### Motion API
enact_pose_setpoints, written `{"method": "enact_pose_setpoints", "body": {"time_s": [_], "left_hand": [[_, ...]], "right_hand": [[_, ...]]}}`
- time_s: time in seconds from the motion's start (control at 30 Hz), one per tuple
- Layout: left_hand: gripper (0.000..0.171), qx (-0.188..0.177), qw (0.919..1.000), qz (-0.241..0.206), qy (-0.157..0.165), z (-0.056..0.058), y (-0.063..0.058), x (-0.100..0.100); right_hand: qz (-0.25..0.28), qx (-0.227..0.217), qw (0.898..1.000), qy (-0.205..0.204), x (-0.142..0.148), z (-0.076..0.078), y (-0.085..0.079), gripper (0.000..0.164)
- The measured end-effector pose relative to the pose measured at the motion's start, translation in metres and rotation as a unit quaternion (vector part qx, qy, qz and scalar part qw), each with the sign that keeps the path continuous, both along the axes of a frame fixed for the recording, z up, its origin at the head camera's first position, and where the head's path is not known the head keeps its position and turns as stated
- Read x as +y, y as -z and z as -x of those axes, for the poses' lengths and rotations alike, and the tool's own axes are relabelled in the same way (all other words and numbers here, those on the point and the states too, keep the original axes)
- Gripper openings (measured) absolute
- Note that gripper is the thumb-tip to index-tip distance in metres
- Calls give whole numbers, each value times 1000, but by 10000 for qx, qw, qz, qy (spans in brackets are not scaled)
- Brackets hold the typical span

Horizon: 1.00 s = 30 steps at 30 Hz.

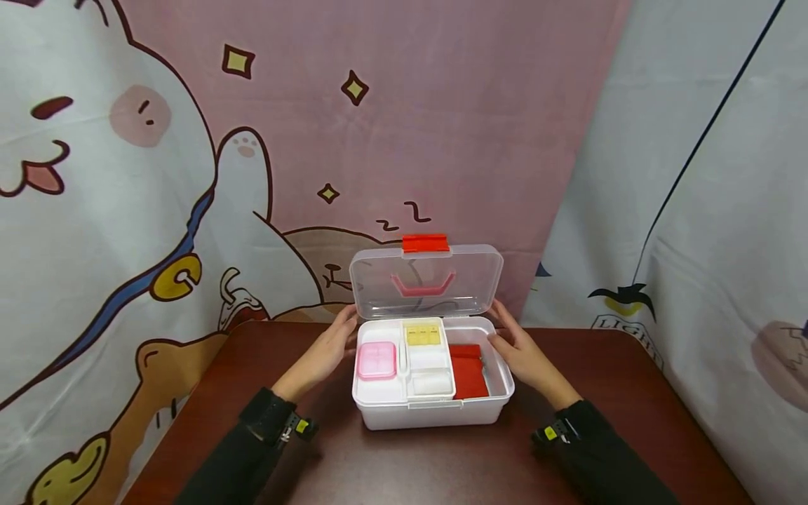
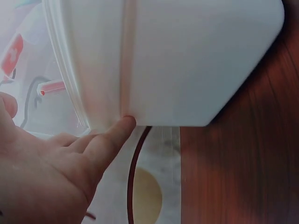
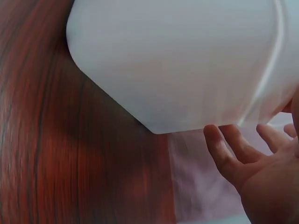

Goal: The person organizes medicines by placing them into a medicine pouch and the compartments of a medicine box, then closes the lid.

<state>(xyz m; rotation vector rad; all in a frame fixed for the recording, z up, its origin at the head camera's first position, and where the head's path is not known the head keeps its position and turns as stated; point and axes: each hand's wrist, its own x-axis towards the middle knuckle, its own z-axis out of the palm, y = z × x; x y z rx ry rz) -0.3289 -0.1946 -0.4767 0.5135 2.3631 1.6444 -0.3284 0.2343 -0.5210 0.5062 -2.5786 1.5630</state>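
A white plastic storage box (image 1: 435, 415) sits on the table with its clear lid (image 1: 372, 280) raised at the back. The lid bears an orange latch (image 1: 426, 243) and a pink handle (image 1: 423, 289). Inside lie a white tray (image 1: 369, 391) with a pink-lidded compartment (image 1: 376, 360) and a yellow-lidded one (image 1: 423, 334), and a red item (image 1: 467, 375) of unclear kind. My left hand (image 1: 328, 351) touches the back left corner with extended fingers (image 2: 112, 140). At the back right, my right hand (image 1: 520, 351) reaches around the corner, its fingers (image 3: 222, 154) spread and slightly bent.
The dark reddish-brown tabletop (image 1: 435, 470) extends around the box. Close behind it hangs a printed cloth (image 1: 480, 140) with cartoon animals, and a pale cloth (image 1: 726, 245) hangs on the right. Each wrist wears a strapped device with a yellow mark.
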Motion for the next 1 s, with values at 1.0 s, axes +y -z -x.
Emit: {"method": "enact_pose_setpoints", "body": {"time_s": [1.0], "left_hand": [[71, 334, 9954, -765, -478, 23, 23, 63]], "right_hand": [[784, -292, 9960, 321, 31, 1, 4, 78]]}}
